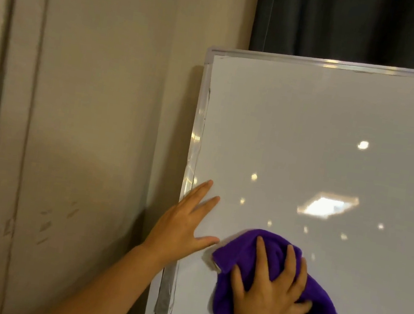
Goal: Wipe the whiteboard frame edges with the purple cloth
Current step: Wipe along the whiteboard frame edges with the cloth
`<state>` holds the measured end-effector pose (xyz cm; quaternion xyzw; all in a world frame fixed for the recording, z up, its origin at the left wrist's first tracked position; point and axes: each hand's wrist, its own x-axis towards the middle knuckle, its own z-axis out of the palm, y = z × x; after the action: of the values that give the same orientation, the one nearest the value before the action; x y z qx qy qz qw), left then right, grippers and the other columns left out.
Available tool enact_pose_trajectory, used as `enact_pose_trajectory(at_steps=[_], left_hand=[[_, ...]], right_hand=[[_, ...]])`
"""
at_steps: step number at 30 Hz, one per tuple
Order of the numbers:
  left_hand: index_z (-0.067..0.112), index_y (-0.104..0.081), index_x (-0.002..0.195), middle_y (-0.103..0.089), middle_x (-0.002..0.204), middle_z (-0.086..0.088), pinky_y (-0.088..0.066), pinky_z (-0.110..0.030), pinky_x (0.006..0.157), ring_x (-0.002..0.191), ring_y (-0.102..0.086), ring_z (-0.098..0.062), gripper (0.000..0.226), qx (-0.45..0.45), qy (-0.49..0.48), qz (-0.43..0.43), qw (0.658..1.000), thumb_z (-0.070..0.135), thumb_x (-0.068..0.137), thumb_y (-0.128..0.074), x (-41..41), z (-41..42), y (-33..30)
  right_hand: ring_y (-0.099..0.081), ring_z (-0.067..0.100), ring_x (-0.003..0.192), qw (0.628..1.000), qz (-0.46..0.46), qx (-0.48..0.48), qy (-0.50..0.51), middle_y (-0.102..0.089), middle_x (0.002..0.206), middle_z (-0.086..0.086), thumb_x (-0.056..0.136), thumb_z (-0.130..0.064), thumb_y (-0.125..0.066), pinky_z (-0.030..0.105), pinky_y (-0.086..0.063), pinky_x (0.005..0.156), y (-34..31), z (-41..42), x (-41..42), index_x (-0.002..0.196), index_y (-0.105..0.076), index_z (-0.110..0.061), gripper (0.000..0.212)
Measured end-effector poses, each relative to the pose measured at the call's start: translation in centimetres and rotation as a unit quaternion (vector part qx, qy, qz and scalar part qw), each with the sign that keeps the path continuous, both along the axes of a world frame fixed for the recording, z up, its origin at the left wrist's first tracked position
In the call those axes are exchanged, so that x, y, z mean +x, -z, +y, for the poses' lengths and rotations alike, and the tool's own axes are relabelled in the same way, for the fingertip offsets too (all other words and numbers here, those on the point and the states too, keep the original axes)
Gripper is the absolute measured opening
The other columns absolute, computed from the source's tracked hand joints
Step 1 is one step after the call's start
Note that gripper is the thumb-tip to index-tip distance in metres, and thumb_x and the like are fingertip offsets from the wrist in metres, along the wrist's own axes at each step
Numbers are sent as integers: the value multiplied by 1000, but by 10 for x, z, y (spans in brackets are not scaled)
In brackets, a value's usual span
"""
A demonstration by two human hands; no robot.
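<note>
Beige wall [94,113] to the left w/ a vertical trim strip, dark grey curtain [354,25] behind up top. Scuff marks low on the wall.

Right hand [268,297] spread flat, grip apart, fingers splayed over the soft purple microfibre cloth [240,253] and pressing it onto the board face, not pinching it. Cloth bunched under the palm, rest trailing down and right past the wrist. Sits on the white panel, just inside the left edge, not on the frame yet by the look of it.

Left hand [184,226] also flat and open, grip apart, holding nothing. Palm lies across the left frame rail, fingers reaching onto the panel, thumb tip just beside the cloth's top-left fold. Probably bracing the board.

Large glossy whiteboard w/ thin silver aluminium frame [322,63] leaning or mounted against the wall; ceiling lights reflected in it. Left rail [196,133] shiny, dark line of grime along its inner seam.

Handling, as a guess: cloth light, limp, no stiffness, apt to slide and bunch on the slick panel. Better gathered into a pad and pinched around the rail w/ thumb on one side, fingers on the other, than pushed flat. Frame stiff and narrow; corners may snag fibres. Board may shift under pressure, so bracing makes sense.

Containers: none in view.
</note>
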<state>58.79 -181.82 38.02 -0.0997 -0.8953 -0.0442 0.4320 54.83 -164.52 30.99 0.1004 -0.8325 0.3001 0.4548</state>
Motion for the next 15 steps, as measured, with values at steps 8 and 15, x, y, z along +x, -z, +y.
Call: enact_pose_trajectory(at_steps=[8, 15], left_hand=[[16, -18, 150, -19, 158, -7, -20, -54, 110, 145, -17, -28, 68, -9, -261, 15, 965, 56, 95, -12, 0, 55, 62], [26, -11, 151, -13, 159, -6, -15, -52, 109, 146, -8, -25, 66, -114, -261, -19, 959, 58, 95, -19, 17, 45, 67]], right_hand=[[-11, 38, 138, 991, 67, 82, -83, -23, 150, 14, 82, -55, -49, 74, -20, 95, -100, 35, -50, 137, -38, -32, 61], [-2, 33, 142, 930, 192, 269, -163, -11, 156, 5, 84, -68, -20, 69, -13, 103, -187, -16, -56, 140, -27, -36, 64]])
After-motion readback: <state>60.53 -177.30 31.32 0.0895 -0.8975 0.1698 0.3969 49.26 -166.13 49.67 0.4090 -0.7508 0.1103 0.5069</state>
